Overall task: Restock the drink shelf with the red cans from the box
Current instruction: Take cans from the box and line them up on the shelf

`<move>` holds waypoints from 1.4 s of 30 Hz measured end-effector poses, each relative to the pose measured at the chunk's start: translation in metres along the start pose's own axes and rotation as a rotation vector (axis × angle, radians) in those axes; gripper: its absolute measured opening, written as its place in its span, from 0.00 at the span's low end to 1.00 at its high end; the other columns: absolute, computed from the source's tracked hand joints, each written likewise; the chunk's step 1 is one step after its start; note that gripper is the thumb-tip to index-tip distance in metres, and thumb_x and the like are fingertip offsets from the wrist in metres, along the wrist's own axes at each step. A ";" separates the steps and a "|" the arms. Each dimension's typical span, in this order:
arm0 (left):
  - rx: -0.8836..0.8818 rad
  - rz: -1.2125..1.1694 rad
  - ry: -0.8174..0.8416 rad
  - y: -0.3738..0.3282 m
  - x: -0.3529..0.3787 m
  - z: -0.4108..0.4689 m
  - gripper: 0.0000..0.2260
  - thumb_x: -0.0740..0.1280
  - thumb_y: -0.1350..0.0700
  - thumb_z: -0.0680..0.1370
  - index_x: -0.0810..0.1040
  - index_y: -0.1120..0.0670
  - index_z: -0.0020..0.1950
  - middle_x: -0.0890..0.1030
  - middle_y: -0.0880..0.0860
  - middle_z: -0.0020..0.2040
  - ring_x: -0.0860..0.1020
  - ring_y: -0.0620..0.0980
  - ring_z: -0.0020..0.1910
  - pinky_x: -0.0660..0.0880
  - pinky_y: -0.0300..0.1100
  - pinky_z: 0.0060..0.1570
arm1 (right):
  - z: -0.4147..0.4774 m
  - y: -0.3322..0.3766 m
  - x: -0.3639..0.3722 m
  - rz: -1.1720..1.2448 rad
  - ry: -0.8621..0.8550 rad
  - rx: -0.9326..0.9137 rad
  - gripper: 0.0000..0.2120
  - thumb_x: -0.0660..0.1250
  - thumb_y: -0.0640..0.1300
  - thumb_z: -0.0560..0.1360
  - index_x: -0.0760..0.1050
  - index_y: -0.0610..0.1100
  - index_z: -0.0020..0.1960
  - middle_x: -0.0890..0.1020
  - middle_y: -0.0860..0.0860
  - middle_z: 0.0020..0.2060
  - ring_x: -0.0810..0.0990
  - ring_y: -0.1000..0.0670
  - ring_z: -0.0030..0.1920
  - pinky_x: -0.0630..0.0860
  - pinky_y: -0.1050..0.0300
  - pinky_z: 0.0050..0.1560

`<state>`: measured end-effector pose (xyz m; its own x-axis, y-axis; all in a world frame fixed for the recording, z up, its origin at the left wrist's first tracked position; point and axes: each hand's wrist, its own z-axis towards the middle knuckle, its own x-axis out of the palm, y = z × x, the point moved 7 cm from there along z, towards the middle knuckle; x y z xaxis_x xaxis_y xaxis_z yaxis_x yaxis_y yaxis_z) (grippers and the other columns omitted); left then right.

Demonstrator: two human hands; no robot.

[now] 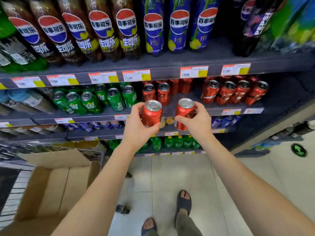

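Observation:
My left hand (pixel 139 126) grips a red can (pixel 152 114) upright in front of the drink shelf (pixel 170 109). My right hand (pixel 197 122) grips a second red can (pixel 184 113) beside it. Both cans hang just before the shelf's front edge, below a gap in the row of red cans. Two red cans (pixel 157 93) stand behind the left one, and a group of red cans (pixel 235 92) stands further right. The cardboard box (pixel 56 184) sits open at lower left; its inside shows bare cardboard.
Green cans (pixel 95 99) fill the same shelf to the left. Tall cola bottles (pixel 105 31) line the shelf above. Blue cans and green bottles (pixel 177 142) sit on lower shelves. My sandalled feet (pixel 183 201) stand on the tiled floor.

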<state>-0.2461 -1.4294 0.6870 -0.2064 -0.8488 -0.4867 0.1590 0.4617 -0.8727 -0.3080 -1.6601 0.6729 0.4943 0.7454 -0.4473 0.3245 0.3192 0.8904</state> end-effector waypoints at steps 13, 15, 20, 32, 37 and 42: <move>-0.112 -0.024 -0.033 0.037 0.077 0.044 0.33 0.82 0.54 0.67 0.68 0.40 0.65 0.80 0.37 0.56 0.80 0.34 0.56 0.79 0.40 0.58 | 0.127 -0.040 0.045 -0.062 0.042 -0.038 0.34 0.82 0.48 0.63 0.72 0.46 0.66 0.84 0.49 0.56 0.82 0.48 0.56 0.75 0.58 0.56; -0.115 -0.042 -0.034 0.043 0.083 0.048 0.33 0.82 0.54 0.67 0.69 0.42 0.66 0.80 0.37 0.56 0.79 0.34 0.56 0.79 0.39 0.57 | 0.136 -0.042 0.054 -0.045 0.026 -0.042 0.35 0.82 0.49 0.64 0.72 0.46 0.66 0.83 0.49 0.56 0.82 0.51 0.57 0.75 0.59 0.58; -0.088 -0.070 -0.032 0.054 0.092 0.057 0.33 0.82 0.56 0.67 0.69 0.41 0.65 0.80 0.34 0.54 0.79 0.31 0.54 0.74 0.26 0.49 | 0.152 -0.050 0.069 -0.036 -0.020 -0.088 0.37 0.83 0.48 0.64 0.72 0.46 0.68 0.83 0.49 0.58 0.81 0.50 0.58 0.71 0.65 0.54; -0.042 -0.108 -0.035 0.076 0.099 0.049 0.34 0.83 0.57 0.68 0.70 0.46 0.69 0.79 0.33 0.54 0.76 0.26 0.55 0.72 0.23 0.51 | 0.152 -0.077 0.081 -0.002 0.011 -0.129 0.40 0.79 0.40 0.69 0.65 0.51 0.76 0.80 0.52 0.64 0.79 0.53 0.63 0.73 0.58 0.66; -0.020 -0.112 -0.044 0.074 0.104 0.056 0.35 0.83 0.54 0.67 0.70 0.43 0.68 0.79 0.29 0.56 0.78 0.31 0.57 0.74 0.28 0.54 | 0.162 -0.075 0.083 -0.021 -0.017 -0.121 0.40 0.80 0.44 0.69 0.64 0.52 0.76 0.81 0.51 0.62 0.79 0.51 0.62 0.73 0.58 0.62; 0.007 -0.133 -0.050 0.071 0.106 0.063 0.34 0.83 0.55 0.67 0.71 0.42 0.67 0.79 0.32 0.56 0.79 0.33 0.56 0.75 0.27 0.52 | 0.171 -0.074 0.084 -0.086 -0.044 -0.144 0.40 0.80 0.48 0.68 0.65 0.52 0.75 0.81 0.50 0.62 0.79 0.48 0.63 0.75 0.52 0.63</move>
<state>-0.1963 -1.5027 0.5765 -0.1778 -0.9141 -0.3644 0.1405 0.3429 -0.9288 -0.1528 -1.7210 0.5551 0.5057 0.6860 -0.5232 0.2500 0.4638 0.8499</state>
